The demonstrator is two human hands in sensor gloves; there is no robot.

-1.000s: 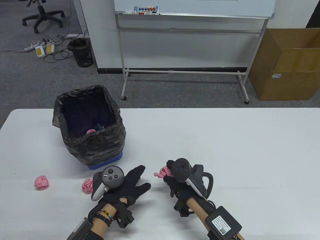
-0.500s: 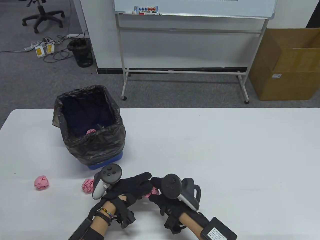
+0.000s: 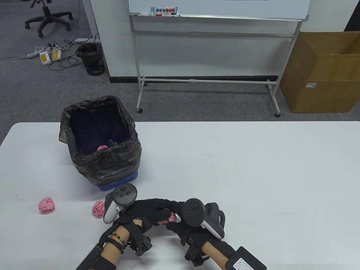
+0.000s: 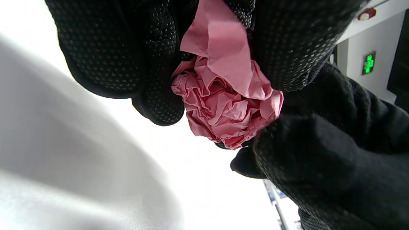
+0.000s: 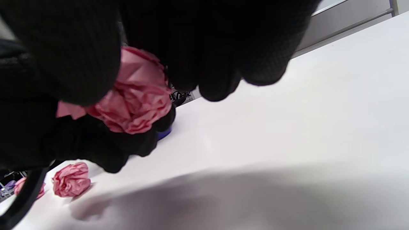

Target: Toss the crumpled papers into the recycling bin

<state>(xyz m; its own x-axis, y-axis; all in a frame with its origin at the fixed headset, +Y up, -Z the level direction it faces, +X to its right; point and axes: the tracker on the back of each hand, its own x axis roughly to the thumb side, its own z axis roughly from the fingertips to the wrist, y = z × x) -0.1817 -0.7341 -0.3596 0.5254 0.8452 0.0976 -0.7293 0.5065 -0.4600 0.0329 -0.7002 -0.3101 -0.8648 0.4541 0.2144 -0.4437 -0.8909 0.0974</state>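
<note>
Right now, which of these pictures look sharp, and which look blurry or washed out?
Table view: evenly lit and sharp. Left wrist view: the pink paper ball is crisp, the table glaring white and blurred. Right wrist view: the right hand is a dark blur, with a soft shadow on the table.

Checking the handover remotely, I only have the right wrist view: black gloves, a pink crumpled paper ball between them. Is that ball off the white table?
Observer: Yes. In the left wrist view the pink crumpled paper ball hangs above the white table, pressed between the left hand and the right hand.
Operator: Where is the bin?
Observer: The table view shows the blue bin lined with a black plastic bag beyond the left hand, upright.
Operator: Anything in it?
Observer: One pink crumpled paper shows inside, by the near wall.
Operator: How many left on the table?
Observer: Two: a round pink ball far left and a second pink ball beside the left hand's tracker.
</note>
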